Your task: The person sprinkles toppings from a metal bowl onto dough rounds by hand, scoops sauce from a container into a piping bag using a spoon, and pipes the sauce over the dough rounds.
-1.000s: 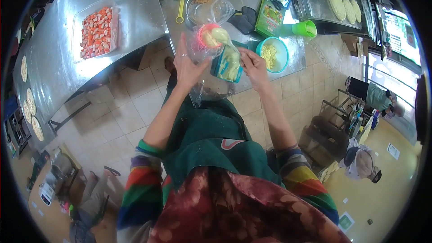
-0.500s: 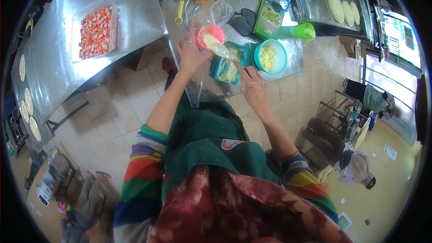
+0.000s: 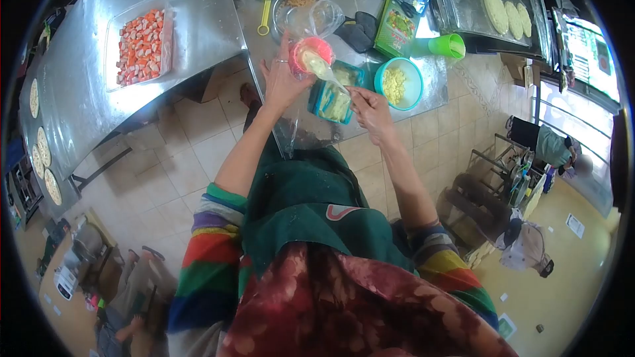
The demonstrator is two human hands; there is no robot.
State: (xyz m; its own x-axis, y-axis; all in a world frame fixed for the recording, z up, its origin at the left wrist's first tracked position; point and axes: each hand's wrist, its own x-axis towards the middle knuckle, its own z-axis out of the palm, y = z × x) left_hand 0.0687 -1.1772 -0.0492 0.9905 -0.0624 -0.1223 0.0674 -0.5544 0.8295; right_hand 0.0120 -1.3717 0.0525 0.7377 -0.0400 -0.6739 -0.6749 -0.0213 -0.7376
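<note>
Pink cup [image 3: 317,44] over the near part of the table [image 3: 301,127], left hand [image 3: 281,84] clasped around its side; spoon [image 3: 329,75], bearing pale paste [image 3: 315,62], at the cup's mouth, handle pinched in the right hand [image 3: 372,111]. From where I stand, teal tub [image 3: 358,75] just beside the cup, turquoise bowl [image 3: 412,79] next along, steel basin [image 3: 280,23] beyond.

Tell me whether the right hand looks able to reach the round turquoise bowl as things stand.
Likely yes: the turquoise bowl sits close to the right hand with nothing visible between them, though its grip on the spoon may hinder grasping.
</note>
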